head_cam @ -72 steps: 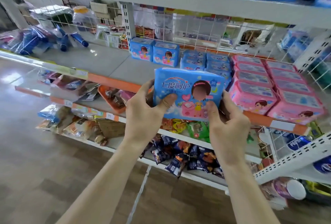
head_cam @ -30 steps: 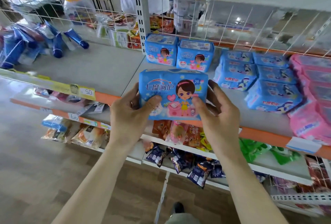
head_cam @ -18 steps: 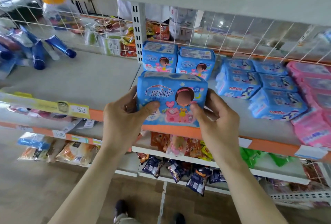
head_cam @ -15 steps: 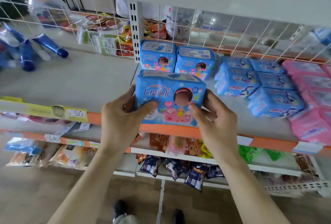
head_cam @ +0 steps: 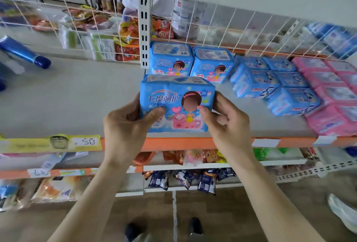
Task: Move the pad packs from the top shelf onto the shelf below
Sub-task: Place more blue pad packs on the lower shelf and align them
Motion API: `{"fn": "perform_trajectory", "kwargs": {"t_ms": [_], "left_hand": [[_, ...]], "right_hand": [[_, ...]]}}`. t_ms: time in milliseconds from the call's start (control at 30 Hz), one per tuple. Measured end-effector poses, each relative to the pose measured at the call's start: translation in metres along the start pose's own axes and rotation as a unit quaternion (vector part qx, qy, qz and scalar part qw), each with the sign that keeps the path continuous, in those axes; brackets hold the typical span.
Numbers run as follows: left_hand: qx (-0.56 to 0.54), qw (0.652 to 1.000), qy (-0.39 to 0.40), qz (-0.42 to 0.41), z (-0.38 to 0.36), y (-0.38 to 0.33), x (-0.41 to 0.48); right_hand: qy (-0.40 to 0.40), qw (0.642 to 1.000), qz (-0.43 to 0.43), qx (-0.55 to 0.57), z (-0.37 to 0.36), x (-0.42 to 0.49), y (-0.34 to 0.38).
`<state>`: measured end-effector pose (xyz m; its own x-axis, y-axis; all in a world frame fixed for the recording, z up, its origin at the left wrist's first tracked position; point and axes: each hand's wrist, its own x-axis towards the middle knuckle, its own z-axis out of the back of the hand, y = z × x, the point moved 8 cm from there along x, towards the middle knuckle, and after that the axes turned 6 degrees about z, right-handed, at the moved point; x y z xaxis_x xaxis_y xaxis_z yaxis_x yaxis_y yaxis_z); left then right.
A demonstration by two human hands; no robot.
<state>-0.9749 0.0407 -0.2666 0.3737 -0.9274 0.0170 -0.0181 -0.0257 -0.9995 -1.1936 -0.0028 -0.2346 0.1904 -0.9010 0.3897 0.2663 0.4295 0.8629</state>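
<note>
The grey shelf [head_cam: 77, 106] carries two matching packs [head_cam: 172, 60] at the back, and I hold the blue pad pack [head_cam: 177, 104] upright just in front of them, near the orange lip. My left hand [head_cam: 125, 123] and right hand [head_cam: 229, 125] each grip a short end. It seems light, squashy and slick-wrapped, so I'd keep hold of the ends.

Grey orange-edged shelves [head_cam: 77, 102], wire grid [head_cam: 241, 29] behind, brown floor [head_cam: 150, 209].
</note>
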Motion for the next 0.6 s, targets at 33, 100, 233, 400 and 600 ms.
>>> {"fn": "perform_trajectory", "kwargs": {"t_ms": [33, 100, 233, 400, 600], "left_hand": [[-0.003, 1.0, 0.006, 0.004, 0.003, 0.001, 0.002], [-0.016, 1.0, 0.016, 0.017, 0.007, 0.004, 0.006], [-0.016, 0.999, 0.027, 0.028, 0.009, 0.007, 0.014], [0.071, 0.997, 0.021, -0.002, -0.001, 0.008, 0.022], [0.338, 0.935, -0.002, -0.109, -0.034, 0.012, 0.025]], "right_hand": [[0.0, 1.0, 0.0, -0.002, -0.003, -0.001, 0.0], [-0.004, 1.0, 0.003, -0.006, -0.008, -0.001, 0.0], [-0.011, 1.0, 0.007, -0.01, -0.01, 0.001, 0.0], [-0.021, 1.0, 0.01, 0.002, -0.003, 0.007, -0.012], [-0.047, 0.999, 0.01, 0.023, 0.016, 0.025, -0.046]]}}
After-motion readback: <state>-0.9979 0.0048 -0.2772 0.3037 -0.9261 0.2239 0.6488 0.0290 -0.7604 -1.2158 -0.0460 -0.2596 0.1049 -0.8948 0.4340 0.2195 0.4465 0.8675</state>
